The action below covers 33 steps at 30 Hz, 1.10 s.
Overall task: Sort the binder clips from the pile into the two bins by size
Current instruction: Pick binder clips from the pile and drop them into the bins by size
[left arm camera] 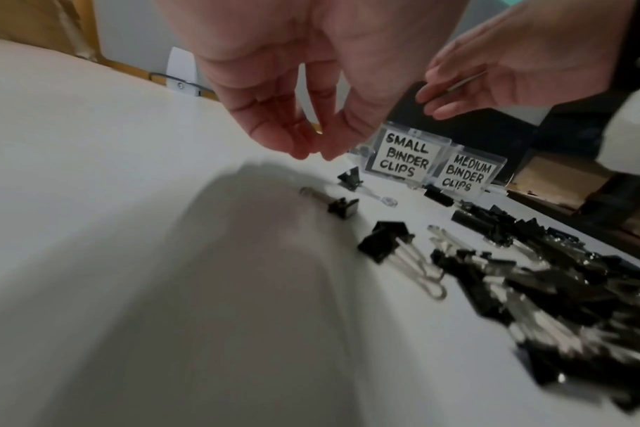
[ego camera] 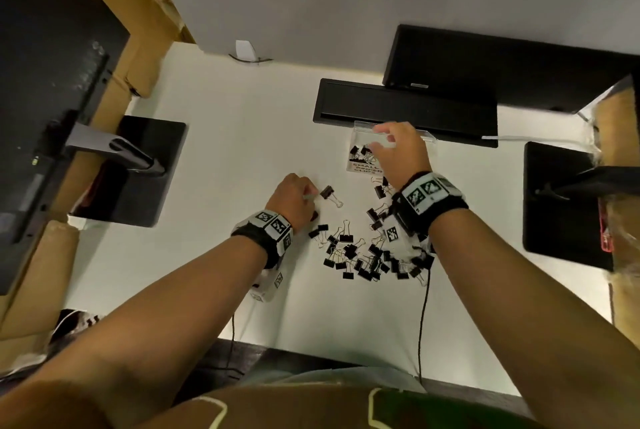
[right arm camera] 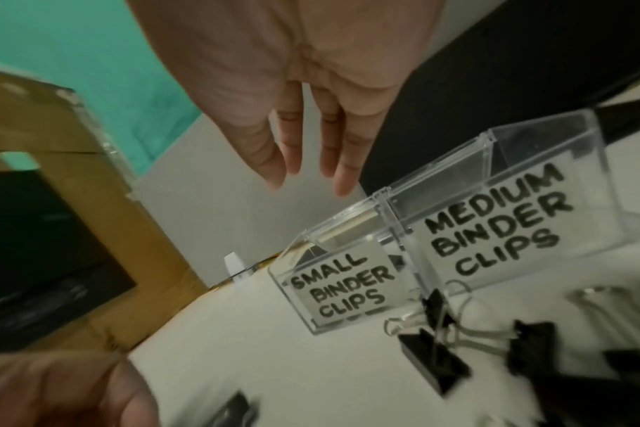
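Observation:
A pile of black binder clips (ego camera: 363, 255) (left arm camera: 548, 289) lies on the white desk between my wrists. Two clear bins stand behind it: "SMALL BINDER CLIPS" (ego camera: 360, 156) (left arm camera: 402, 156) (right arm camera: 344, 291), holding a few clips, and "MEDIUM BINDER CLIPS" (left arm camera: 464, 173) (right arm camera: 493, 219) on its right. My right hand (ego camera: 379, 138) (right arm camera: 307, 179) hovers over the bins with straight fingers, nothing in it. My left hand (ego camera: 310, 193) (left arm camera: 316, 154) hangs just above two stray clips (left arm camera: 344, 206) (ego camera: 327, 192), fingertips bunched together with nothing visible between them.
Black monitor bases stand at the left (ego camera: 138, 169) and right (ego camera: 561, 200). A black slab (ego camera: 405, 110) lies right behind the bins. Cardboard boxes (ego camera: 114, 89) flank the desk. Thin cables (ego camera: 420, 324) run from my wrists over the front edge.

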Each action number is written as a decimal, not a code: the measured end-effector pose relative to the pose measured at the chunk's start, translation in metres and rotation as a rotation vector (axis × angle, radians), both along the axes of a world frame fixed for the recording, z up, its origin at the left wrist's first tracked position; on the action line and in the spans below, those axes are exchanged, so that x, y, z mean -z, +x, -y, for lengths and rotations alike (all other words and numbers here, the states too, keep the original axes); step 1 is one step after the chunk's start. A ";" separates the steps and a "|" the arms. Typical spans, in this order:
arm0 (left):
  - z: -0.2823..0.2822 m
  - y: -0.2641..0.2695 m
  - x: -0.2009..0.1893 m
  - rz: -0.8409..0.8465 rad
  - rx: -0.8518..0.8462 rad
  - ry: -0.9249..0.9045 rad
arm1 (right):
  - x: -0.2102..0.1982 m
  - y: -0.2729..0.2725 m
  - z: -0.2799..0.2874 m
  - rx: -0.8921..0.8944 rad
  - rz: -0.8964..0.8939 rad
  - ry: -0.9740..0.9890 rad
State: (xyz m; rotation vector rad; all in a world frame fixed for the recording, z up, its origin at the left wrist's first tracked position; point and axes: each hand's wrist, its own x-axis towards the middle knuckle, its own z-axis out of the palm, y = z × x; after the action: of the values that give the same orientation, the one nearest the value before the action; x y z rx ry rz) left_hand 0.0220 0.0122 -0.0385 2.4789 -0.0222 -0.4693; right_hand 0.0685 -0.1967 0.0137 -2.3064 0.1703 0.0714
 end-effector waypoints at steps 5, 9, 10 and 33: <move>-0.008 -0.010 0.006 -0.093 0.207 0.077 | 0.027 -0.049 0.007 -0.168 -0.086 -0.177; -0.007 -0.014 0.012 -0.041 0.302 0.159 | 0.047 -0.076 0.010 -0.213 -0.255 -0.275; -0.006 -0.014 0.013 -0.029 0.302 0.167 | 0.049 -0.082 0.009 -0.227 -0.263 -0.285; -0.006 -0.017 -0.006 -0.062 0.058 0.006 | 0.066 -0.059 0.007 -0.148 -0.113 -0.298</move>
State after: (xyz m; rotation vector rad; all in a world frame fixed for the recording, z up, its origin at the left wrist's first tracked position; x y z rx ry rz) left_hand 0.0054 0.0182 -0.0324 2.4734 -0.0677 -0.5715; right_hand 0.0094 -0.2039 -0.0519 -2.6110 0.0704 0.2686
